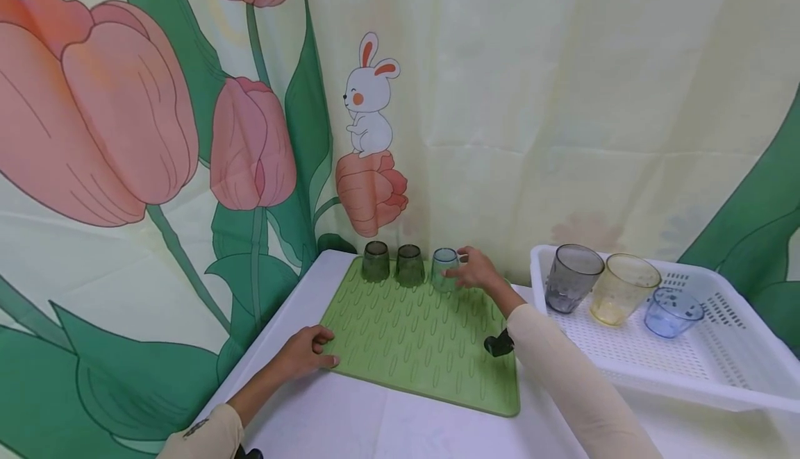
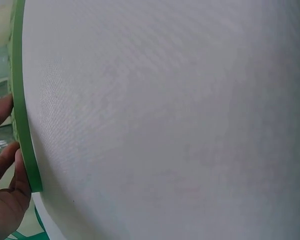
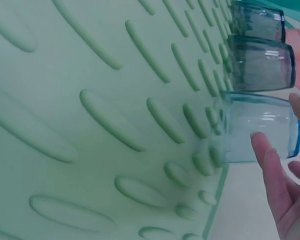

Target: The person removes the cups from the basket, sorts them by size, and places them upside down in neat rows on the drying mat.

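A pale blue glass (image 1: 444, 271) stands upside down near the back edge of a ridged green mat (image 1: 425, 334). My right hand (image 1: 473, 269) is at its right side, fingers spread and fairly straight. In the right wrist view, one fingertip overlaps the wall of this glass (image 3: 262, 125). Two dark grey-green glasses, a left one (image 1: 376, 262) and a middle one (image 1: 410, 266), sit upside down in line with it. My left hand (image 1: 305, 353) rests at the mat's front left corner with loosely bent fingers; in the left wrist view its fingertips touch the mat's edge (image 2: 25, 125).
A white perforated basket (image 1: 662, 358) stands right of the mat. It holds a grey glass (image 1: 573, 278), a yellow glass (image 1: 623, 289) and a small blue glass (image 1: 673, 312). White cloth (image 1: 350, 410) covers the table. A printed curtain (image 1: 487, 98) hangs close behind the glasses.
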Demonstrator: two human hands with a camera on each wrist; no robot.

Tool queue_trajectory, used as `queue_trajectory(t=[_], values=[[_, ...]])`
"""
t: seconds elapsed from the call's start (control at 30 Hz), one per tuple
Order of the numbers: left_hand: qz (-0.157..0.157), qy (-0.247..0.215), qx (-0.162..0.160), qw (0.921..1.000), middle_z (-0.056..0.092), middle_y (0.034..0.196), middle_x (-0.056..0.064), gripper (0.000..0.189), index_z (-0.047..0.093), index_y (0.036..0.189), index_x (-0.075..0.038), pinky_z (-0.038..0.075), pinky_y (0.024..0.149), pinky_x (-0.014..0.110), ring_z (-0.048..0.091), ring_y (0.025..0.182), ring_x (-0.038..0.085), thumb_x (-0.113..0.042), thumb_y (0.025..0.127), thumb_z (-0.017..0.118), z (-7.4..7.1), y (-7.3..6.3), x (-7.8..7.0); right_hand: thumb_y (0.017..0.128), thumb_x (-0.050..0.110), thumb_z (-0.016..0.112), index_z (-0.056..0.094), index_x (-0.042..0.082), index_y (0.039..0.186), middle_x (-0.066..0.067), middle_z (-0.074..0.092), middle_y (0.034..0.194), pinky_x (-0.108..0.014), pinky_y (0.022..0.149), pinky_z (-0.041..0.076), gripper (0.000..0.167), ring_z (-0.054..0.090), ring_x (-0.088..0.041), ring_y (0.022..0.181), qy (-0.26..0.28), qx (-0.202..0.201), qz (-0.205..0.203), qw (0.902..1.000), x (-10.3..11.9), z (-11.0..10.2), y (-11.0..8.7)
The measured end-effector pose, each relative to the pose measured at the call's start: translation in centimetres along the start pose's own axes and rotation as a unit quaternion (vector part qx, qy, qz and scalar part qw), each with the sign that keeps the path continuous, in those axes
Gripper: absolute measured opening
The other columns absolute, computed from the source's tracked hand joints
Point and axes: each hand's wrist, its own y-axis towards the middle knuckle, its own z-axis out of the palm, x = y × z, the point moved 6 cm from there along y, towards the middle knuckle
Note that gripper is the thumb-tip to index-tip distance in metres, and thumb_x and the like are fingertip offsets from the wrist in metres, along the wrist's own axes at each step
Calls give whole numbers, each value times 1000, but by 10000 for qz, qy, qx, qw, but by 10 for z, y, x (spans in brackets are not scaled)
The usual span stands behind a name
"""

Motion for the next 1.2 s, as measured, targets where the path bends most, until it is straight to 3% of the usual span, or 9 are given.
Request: queue_trajectory(t=[0.4,0.63,0.9,1.1,1.2], values=[[-9,42,46,10000,63,105,8,48,66,116,1,46,74,31,53,88,18,-14,75,88,1,2,0,90,26,76,35,-3,148,-28,45,149,-34,75,59,77,72,-38,95,102,-124,-107,9998,16,-6,-15],[-51,91,79,9999,63,106,8,48,65,116,0,46,73,31,53,88,18,-14,76,88,2,1,0,90,31,76,36,-2,148,-27,45,149,-33,76,58,77,74,-30,88,-12,-201,-106,9997,19,-10,-27],[-47,120,56,9999,63,106,8,48,66,115,0,47,74,31,54,89,18,-15,76,87,1,0,-2,89,34,77,39,0,147,-26,46,149,-34,77,57,77,72,-35,95,9,-230,-270,9994,23,-20,-45],[-53,94,15,9999,64,108,8,47,66,115,-1,48,73,31,56,90,18,-16,76,87,0,0,-6,89,33,78,42,0,145,-25,50,145,-39,79,58,74,72,-27,83,164,-190,-472,9986,24,-27,-62],[-69,22,37,10000,64,109,8,48,65,116,-1,49,73,31,57,90,18,-17,77,87,1,0,-7,88,31,78,42,0,145,-24,51,144,-39,76,57,74,71,-29,82,292,-71,-589,9978,24,-26,-72]])
